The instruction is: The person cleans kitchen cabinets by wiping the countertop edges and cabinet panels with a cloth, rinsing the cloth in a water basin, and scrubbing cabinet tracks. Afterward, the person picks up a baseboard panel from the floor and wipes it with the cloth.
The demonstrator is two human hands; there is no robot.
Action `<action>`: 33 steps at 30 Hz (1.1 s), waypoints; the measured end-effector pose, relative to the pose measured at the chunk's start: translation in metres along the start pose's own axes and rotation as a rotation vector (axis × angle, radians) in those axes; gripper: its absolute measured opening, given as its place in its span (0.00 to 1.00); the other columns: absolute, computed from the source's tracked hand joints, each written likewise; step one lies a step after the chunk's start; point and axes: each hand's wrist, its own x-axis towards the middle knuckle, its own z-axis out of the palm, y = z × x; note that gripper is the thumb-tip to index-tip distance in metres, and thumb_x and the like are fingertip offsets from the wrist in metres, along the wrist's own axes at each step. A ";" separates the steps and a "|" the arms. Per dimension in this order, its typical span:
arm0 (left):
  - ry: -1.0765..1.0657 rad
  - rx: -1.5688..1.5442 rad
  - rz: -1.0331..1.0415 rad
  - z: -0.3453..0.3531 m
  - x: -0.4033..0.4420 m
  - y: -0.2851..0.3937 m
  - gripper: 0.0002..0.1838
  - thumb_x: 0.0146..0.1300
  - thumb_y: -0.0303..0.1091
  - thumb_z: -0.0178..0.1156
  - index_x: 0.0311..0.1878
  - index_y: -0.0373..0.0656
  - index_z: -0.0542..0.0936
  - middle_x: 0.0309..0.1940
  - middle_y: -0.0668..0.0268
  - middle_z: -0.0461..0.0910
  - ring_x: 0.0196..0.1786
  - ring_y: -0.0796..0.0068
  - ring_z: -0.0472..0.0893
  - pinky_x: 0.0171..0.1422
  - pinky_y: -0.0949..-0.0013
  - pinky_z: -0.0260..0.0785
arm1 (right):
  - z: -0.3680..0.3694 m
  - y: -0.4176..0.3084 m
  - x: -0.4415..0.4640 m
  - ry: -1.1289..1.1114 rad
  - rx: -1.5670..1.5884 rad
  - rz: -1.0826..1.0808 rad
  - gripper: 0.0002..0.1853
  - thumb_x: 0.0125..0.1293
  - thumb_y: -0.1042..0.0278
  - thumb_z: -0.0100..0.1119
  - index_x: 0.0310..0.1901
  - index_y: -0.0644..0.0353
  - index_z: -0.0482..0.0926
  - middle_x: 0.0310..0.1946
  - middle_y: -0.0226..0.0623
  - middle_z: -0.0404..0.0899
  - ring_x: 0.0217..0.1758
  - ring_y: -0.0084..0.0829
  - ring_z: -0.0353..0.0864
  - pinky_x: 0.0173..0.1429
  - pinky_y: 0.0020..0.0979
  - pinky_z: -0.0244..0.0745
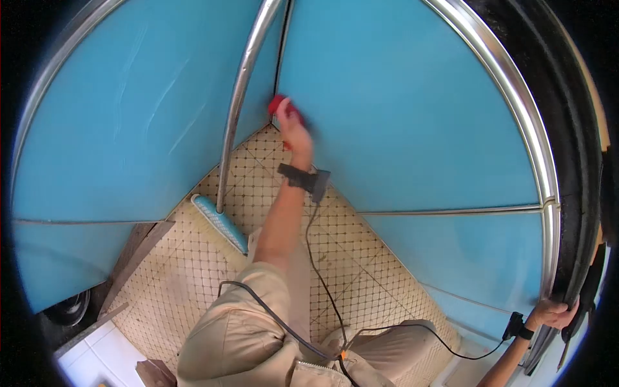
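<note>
My left hand (295,132) is closed around a red object (277,103), smeared by motion, so its kind is unclear. Hand and object are at the blue panel (412,109), low by the corner where two blue panels meet. Just to their left, a broom leans with its metal handle (237,103) upward and its blue-and-white head (219,222) down on the tiled floor. Far to the right, my right hand (554,316) has its fingers wrapped round a black edge strip (574,258) beside the shiny metal trim. Both wrists carry black bands with cables.
Patterned beige floor tiles (348,271) lie between the blue panels. A second blue panel (109,129) stands at left, with a wooden strip (132,258) along its lower end. Cables (316,258) run from my wrists across my lap. White tiles (103,355) are at lower left.
</note>
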 end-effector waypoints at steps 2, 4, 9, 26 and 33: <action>-0.152 0.028 0.298 0.038 -0.025 0.089 0.20 0.73 0.32 0.46 0.63 0.35 0.73 0.60 0.60 0.74 0.60 0.68 0.73 0.67 0.64 0.63 | -0.002 -0.001 0.000 -0.025 -0.035 0.019 0.38 0.73 0.37 0.32 0.44 0.67 0.84 0.39 0.49 0.86 0.42 0.52 0.84 0.48 0.47 0.77; -0.345 -0.084 0.417 0.083 -0.054 0.162 0.23 0.76 0.38 0.44 0.67 0.36 0.70 0.60 0.55 0.75 0.62 0.59 0.72 0.72 0.59 0.58 | -0.001 -0.011 0.003 -0.012 -0.028 0.023 0.40 0.74 0.36 0.30 0.44 0.67 0.85 0.39 0.48 0.86 0.42 0.50 0.85 0.48 0.47 0.77; -0.481 0.063 0.901 0.137 -0.091 0.232 0.25 0.76 0.41 0.44 0.70 0.36 0.66 0.72 0.44 0.63 0.77 0.46 0.58 0.78 0.41 0.42 | -0.003 -0.001 0.002 -0.022 -0.060 -0.030 0.39 0.75 0.35 0.31 0.45 0.65 0.85 0.41 0.47 0.86 0.42 0.50 0.85 0.47 0.47 0.76; -0.284 0.196 0.165 0.069 -0.149 0.099 0.38 0.79 0.55 0.31 0.78 0.32 0.47 0.79 0.42 0.44 0.81 0.45 0.40 0.82 0.53 0.31 | -0.010 -0.010 0.006 -0.033 0.025 -0.077 0.26 0.78 0.50 0.40 0.55 0.63 0.80 0.49 0.43 0.85 0.48 0.46 0.83 0.54 0.44 0.73; -0.593 0.080 0.749 0.148 -0.214 0.245 0.35 0.79 0.50 0.32 0.78 0.31 0.49 0.78 0.47 0.51 0.80 0.46 0.50 0.81 0.43 0.31 | -0.012 -0.013 0.011 0.017 0.046 -0.141 0.20 0.77 0.58 0.44 0.57 0.63 0.79 0.50 0.41 0.85 0.49 0.43 0.83 0.54 0.41 0.72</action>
